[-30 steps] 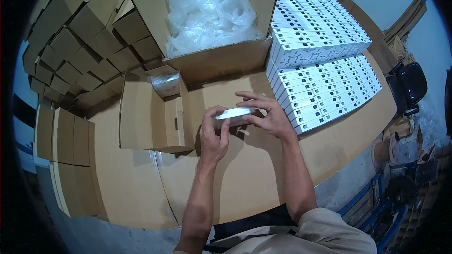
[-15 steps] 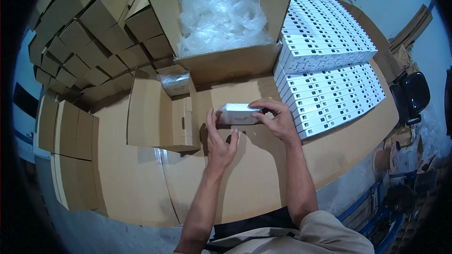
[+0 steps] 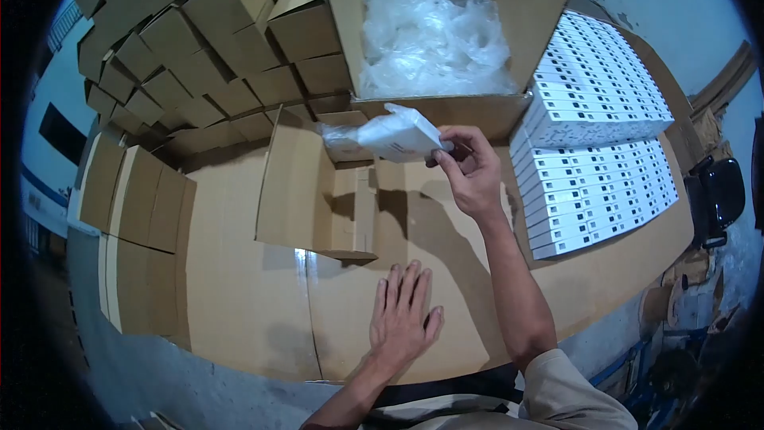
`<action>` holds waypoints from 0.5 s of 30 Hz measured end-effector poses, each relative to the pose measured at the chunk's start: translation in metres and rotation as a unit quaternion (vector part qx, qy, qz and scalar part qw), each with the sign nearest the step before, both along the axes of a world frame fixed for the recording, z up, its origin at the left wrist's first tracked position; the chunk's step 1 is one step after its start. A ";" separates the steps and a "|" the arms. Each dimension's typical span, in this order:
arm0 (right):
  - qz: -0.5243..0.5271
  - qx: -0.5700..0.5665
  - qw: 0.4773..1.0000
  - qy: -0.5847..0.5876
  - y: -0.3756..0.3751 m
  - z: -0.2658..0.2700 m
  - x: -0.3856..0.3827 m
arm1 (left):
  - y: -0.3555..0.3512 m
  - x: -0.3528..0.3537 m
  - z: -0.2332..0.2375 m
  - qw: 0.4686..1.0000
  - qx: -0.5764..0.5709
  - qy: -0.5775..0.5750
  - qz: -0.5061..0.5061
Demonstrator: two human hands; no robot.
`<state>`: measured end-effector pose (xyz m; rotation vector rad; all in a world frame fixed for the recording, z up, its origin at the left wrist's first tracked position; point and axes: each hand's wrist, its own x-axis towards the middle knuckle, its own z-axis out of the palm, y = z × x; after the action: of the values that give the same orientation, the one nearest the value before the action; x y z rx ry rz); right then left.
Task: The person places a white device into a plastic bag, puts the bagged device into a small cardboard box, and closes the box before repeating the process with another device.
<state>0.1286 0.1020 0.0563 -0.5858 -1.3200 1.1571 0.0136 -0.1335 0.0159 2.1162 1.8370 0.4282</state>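
My right hand (image 3: 475, 173) pinches one end of a small white box (image 3: 404, 137) and holds it raised and tilted. Clear plastic wrap trails from the box's left end. Just left of it, an open cardboard carton (image 3: 296, 191) stands on the table, with a plastic-wrapped item (image 3: 341, 140) at its far end. My left hand (image 3: 402, 322) lies palm down on the cardboard-covered table (image 3: 247, 302), fingers spread, holding nothing. It is near the carton's front right corner, apart from it.
A large carton (image 3: 442, 111) full of clear plastic bags (image 3: 434, 36) stands at the back. White boxes (image 3: 601, 183) are stacked in rows at the right. Brown cartons (image 3: 199, 64) pile up at the back left, and more cartons (image 3: 147, 199) line the left edge.
My right hand has lifted the white box up and left toward the carton. My left hand has come off the box and moved down onto the table. The view has shifted.
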 end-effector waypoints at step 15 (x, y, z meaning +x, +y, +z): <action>-0.003 0.160 0.949 -0.270 0.035 0.027 -0.055 | -0.008 -0.010 0.004 1.000 -0.014 -0.022 -0.012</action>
<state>0.0735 0.1368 0.0834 -0.6909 -1.9276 0.7702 0.0033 -0.1410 0.0203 2.0914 1.7803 0.4381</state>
